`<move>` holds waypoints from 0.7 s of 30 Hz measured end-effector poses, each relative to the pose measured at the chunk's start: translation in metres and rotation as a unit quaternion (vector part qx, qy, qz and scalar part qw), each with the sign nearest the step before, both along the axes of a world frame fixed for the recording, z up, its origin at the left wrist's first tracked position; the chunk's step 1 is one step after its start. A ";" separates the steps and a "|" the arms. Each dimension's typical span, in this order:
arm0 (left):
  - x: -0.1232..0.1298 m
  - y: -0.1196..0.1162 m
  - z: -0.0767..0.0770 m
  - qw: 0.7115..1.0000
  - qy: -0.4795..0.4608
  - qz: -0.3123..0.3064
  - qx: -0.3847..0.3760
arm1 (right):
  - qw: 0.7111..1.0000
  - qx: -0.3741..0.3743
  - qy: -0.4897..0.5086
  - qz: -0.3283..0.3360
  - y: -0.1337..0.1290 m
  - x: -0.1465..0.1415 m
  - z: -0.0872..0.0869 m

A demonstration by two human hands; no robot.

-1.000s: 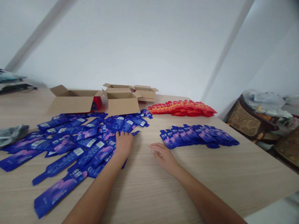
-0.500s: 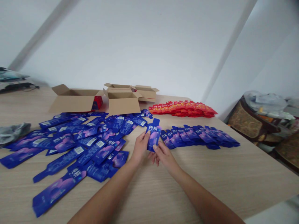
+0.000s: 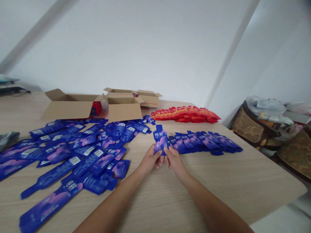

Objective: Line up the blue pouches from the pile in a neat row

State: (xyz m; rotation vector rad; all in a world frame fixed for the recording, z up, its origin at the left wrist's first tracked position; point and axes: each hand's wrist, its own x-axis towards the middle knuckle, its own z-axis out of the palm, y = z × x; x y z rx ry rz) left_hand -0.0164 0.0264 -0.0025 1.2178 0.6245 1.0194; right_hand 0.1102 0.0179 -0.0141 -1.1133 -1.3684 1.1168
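Note:
Between my two hands is a blue sachet [image 3: 160,137] with white lettering and a purple picture, its narrow neck pointing away from me. My left hand [image 3: 152,158] pinches its lower left edge. The lower right edge is gripped by my right hand [image 3: 173,158], thumb on the front. Just right of the held sachet, a row of overlapping blue sachets [image 3: 201,140] lies on the table, necks pointing away. To the left spreads a loose pile of blue sachets [image 3: 97,153], some face up and others showing barcodes.
Behind the blue row lies a row of red sachets [image 3: 187,114]. Open cardboard boxes [image 3: 125,108] stand along the back of the wooden table [image 3: 155,200]. A grey cloth [image 3: 8,139] is at the left edge. A patterned chair [image 3: 250,123] with plastic bags stands off to the right.
Both hands have shifted to the sachet's lower end, my left hand sliding down from its left side. The sachet now stands straighter, and the whole view has shifted slightly.

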 end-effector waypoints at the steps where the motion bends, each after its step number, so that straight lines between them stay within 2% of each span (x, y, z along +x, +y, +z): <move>1: 0.001 -0.001 0.001 1.000 -0.006 -0.007 0.001 | 1.000 0.011 -0.018 -0.008 -0.001 0.000 0.002; 3: 0.001 -0.003 0.003 1.000 0.003 -0.003 0.002 | 0.998 0.031 -0.046 -0.035 -0.003 0.000 0.005; 7: 0.001 -0.006 0.002 0.996 0.086 0.025 0.000 | 0.992 0.058 -0.058 -0.092 0.000 0.008 0.017; 11: 0.001 -0.004 -0.003 0.992 0.124 0.018 -0.013 | 0.986 0.069 -0.047 -0.144 0.011 0.046 0.038; 14: -0.001 0.000 -0.006 0.989 0.143 0.025 -0.014 | 0.978 0.021 -0.087 -0.186 0.020 0.093 0.050; 16: -0.003 0.004 -0.006 0.986 0.164 0.035 -0.011 | 0.969 -0.016 -0.132 -0.209 0.024 0.122 0.053; 18: -0.007 0.007 -0.006 0.982 0.184 0.045 -0.010 | 0.952 -0.057 -0.209 -0.218 0.026 0.145 0.050; 21: -0.012 0.012 -0.005 0.977 0.204 0.053 -0.010 | 0.914 -0.105 -0.324 -0.221 0.028 0.164 0.042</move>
